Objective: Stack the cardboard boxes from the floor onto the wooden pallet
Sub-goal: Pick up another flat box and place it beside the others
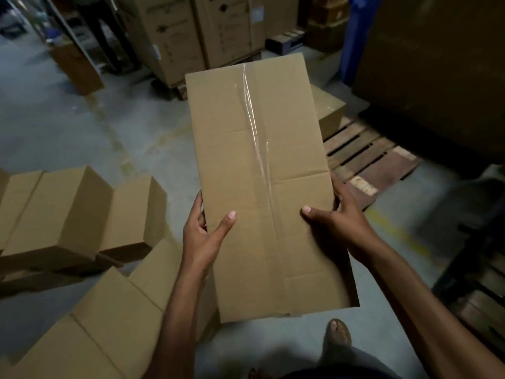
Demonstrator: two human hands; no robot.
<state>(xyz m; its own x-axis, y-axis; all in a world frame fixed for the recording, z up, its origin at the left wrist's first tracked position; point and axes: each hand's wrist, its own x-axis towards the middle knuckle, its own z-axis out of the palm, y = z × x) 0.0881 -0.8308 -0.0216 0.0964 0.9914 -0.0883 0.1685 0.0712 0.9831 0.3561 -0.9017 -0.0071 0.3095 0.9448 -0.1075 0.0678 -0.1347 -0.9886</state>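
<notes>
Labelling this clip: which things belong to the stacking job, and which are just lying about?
Job: held box, left hand, right hand, pallet, box on pallet, floor boxes.
Lying about: big cartons, blue object.

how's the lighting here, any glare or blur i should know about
Head view: dim overall; the long tan cardboard box in the middle is the best lit and sharpest, with glare streaks along its clear tape strip. Head view: the tall printed cartons behind look soft, and the right side beyond the slatted wooden pallet falls into near black.
</notes>
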